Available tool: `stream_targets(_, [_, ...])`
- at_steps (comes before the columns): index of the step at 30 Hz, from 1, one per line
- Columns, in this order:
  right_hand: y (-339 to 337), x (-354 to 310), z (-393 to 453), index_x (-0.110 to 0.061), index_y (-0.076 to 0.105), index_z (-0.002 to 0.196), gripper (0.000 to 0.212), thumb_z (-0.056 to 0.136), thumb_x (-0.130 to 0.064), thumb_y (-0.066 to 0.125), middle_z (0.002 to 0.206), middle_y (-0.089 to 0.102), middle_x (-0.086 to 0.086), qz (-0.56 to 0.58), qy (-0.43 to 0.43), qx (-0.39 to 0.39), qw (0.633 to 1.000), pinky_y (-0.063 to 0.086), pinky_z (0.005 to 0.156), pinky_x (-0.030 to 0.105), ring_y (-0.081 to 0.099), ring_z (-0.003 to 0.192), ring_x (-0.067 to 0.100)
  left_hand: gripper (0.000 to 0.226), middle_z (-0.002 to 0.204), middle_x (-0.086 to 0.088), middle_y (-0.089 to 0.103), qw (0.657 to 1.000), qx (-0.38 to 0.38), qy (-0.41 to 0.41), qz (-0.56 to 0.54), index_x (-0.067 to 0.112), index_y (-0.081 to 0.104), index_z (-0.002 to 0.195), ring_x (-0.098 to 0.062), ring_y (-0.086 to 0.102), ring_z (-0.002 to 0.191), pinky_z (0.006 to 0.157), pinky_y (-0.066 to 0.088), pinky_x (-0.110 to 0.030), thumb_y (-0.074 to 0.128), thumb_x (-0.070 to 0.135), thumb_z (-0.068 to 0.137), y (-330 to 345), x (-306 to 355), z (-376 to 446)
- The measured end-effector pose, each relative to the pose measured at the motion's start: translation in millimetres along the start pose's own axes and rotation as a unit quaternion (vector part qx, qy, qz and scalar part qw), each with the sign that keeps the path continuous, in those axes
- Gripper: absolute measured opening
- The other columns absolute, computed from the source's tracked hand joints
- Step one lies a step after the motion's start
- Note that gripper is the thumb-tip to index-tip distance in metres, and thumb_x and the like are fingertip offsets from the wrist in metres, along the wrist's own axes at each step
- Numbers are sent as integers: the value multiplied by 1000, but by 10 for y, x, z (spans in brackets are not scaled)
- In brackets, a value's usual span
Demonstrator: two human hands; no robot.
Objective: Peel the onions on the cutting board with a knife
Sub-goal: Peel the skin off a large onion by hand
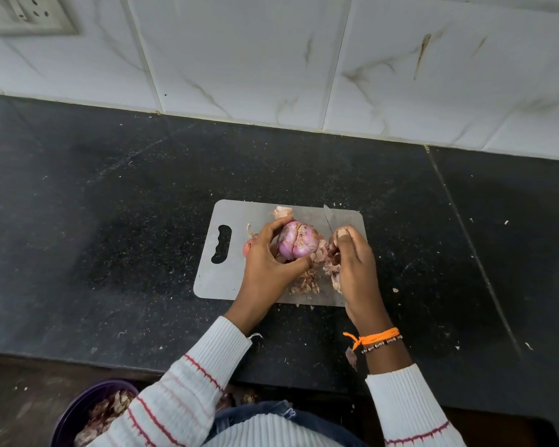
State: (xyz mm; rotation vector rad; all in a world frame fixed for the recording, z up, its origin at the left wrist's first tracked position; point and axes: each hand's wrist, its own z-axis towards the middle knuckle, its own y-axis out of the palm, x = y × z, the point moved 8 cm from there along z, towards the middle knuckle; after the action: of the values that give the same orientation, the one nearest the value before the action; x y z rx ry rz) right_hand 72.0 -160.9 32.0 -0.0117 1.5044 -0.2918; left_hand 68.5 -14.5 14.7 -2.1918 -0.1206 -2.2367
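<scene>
Our left hand is curled round the onion, fingers over its far side and thumb under its near side, holding it just above the cutting board. Our right hand is closed round the knife, whose blade points up and away from us beside the onion; the handle is hidden in the fist, and the thumb appears to press a strip of skin against the blade.

We judge that we are in the middle of peeling: most of the onion shows smooth purple flesh, though some brownish streaks remain on top, and a heap of peelings lies on the board under and between our hands. The next move calls for tugging the pinched skin away while the left hand turns the onion to bare what is left, keeping the edge clear of the left thumb. A second small onion peeks out behind the left hand, seemingly unpeeled.

The board is a thin grey sheet with a cut-out handle on its left, lying on a black speckled counter dotted with scraps. Behind it runs a white marble-patterned tiled wall with a socket at upper left. Below the counter edge, at lower left, a purple bowl holds more peelings.
</scene>
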Motion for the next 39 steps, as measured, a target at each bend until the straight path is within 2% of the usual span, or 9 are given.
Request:
stream_targets(2, [58, 48, -2, -15, 48, 69, 33, 101, -16, 39, 67, 48, 0, 81, 38, -29, 996, 40, 65, 32, 45, 67, 13, 63, 117, 0, 58, 1000, -4, -1, -4, 11, 50, 126, -11, 65, 101, 89, 54, -34, 76, -5, 71, 13, 14, -5])
stream_targets(6, [136, 35, -33, -9, 56, 74, 25, 96, -11, 45, 63, 60, -6, 233, 93, -80, 965, 49, 58, 18, 57, 62, 5, 63, 116, -2, 58, 1000, -2, -4, -5, 10, 51, 126, -14, 65, 101, 88, 55, -37, 76, -6, 71, -6, 8, 1])
stream_targets(14, [154, 41, -62, -6, 57, 79, 23, 96, -9, 42, 56, 62, -6, 340, 150, -77, 925, 48, 46, 16, 60, 52, 2, 66, 119, -4, 58, 1000, -3, -6, 5, 13, 51, 126, -13, 64, 102, 89, 55, -37, 78, 5, 66, -18, 3, -7])
stream_targets(18, [196, 94, -76, -7, 61, 81, 15, 90, -13, 50, 56, 59, -4, 361, 170, -80, 913, 48, 48, 18, 61, 54, 4, 66, 115, 0, 60, 1000, 0, -4, 2, 11, 51, 125, -12, 65, 100, 89, 54, -36, 79, 5, 65, -26, 29, -12])
stream_targets(21, [207, 173, -59, -16, 71, 73, 13, 74, -26, 64, 63, 59, -3, 353, 187, -75, 914, 45, 61, 22, 58, 62, 7, 68, 115, 0, 61, 1000, 3, -3, 7, 12, 52, 126, -13, 65, 101, 89, 54, -36, 78, 11, 63, -41, 50, -14])
stream_targets(26, [229, 188, -45, -21, 72, 63, 19, 76, -24, 58, 66, 60, -5, 367, 190, -73, 908, 36, 57, 20, 49, 60, 4, 65, 113, 3, 61, 1000, 4, -4, 6, 8, 51, 127, -7, 65, 99, 88, 55, -33, 78, -2, 69, -59, 59, -11])
stream_targets(31, [238, 139, -60, -18, 58, 68, 12, 79, -19, 51, 67, 55, -5, 385, 194, -86, 898, 30, 60, 24, 43, 59, 6, 65, 113, 3, 61, 1000, 5, -4, 10, 8, 51, 127, -5, 65, 97, 86, 55, -30, 78, -3, 69, -64, 74, -18])
stream_targets(35, [237, 169, -37, -19, 42, 63, 31, 91, -14, 33, 59, 43, -7, 350, 189, -81, 914, 25, 60, 25, 34, 58, 7, 65, 113, 6, 61, 1000, 0, -3, 13, 8, 51, 127, -4, 65, 97, 85, 55, -27, 78, -3, 69, -55, 86, -26])
stream_targets(39, [238, 119, -30, -23, 41, 51, 28, 78, -21, 37, 50, 36, -10, 280, 142, -83, 946, 25, 54, 24, 29, 50, 5, 64, 110, 6, 62, 1000, 1, -4, 15, 9, 51, 126, -4, 66, 94, 83, 55, -26, 77, -4, 69, -65, 86, -34])
